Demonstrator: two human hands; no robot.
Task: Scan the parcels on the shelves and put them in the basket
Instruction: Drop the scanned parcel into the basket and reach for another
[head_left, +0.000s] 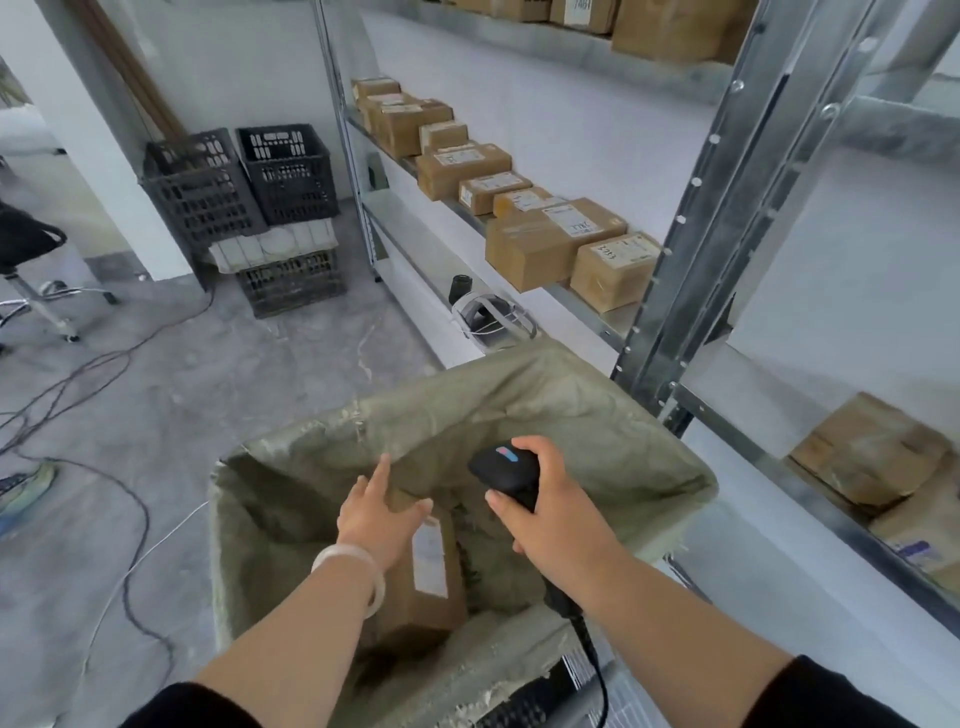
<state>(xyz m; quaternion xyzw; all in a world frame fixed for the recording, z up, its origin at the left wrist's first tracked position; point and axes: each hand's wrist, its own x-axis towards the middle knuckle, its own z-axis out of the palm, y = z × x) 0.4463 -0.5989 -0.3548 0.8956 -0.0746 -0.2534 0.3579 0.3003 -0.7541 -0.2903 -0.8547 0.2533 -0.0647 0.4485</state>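
Toward ten o'clock two black plastic crates (244, 182) stood side by side against a white wall (218, 67), the right one resting on a row of white containers (275, 244) that lay on a third black crate (291, 283). At nine o'clock stood a black stool (28, 254) on a chrome base. Dark cables (143, 512) trailed across the grey concrete floor (218, 395) from nine to seven o'clock, passing a shoe (26, 488) at the left edge. A white headset (491, 317) lay just above centre, at twelve o'clock.

Labelled parcel (423, 597) in lined basket (519, 389), boxes (524, 247) shelved
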